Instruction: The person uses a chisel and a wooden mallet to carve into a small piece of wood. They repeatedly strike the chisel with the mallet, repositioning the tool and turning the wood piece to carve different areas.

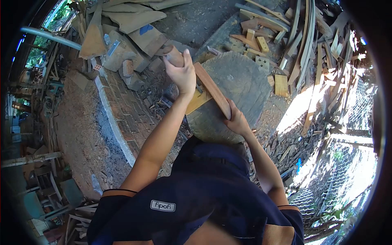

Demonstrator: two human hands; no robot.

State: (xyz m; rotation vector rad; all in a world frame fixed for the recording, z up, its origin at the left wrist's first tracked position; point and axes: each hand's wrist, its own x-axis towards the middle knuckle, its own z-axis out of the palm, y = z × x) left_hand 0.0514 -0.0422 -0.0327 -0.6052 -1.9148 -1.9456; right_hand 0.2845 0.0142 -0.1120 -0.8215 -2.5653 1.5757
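Observation:
My left hand (184, 75) is raised near the far left rim of a round wooden chopping block (245, 81), wrapped around a thick, rounded piece of wood (174, 56). Its far end shows past the fingers; whether it is a tool handle I cannot tell. In my right hand (237, 121) is the near end of a reddish-brown wooden strip (213, 90), fingers closed over it. The strip slants across the block, its far end close to my left wrist. Partly under the strip, a yellowish board (197, 101) juts over the block's left side.
Wood offcuts (261, 43) and long strips (304, 41) are heaped at the far right. Broad slabs (134, 18) lie piled at the far left. A low brick strip with a pale edge (112, 114) runs along the left. Wire mesh (326, 179) stands at right.

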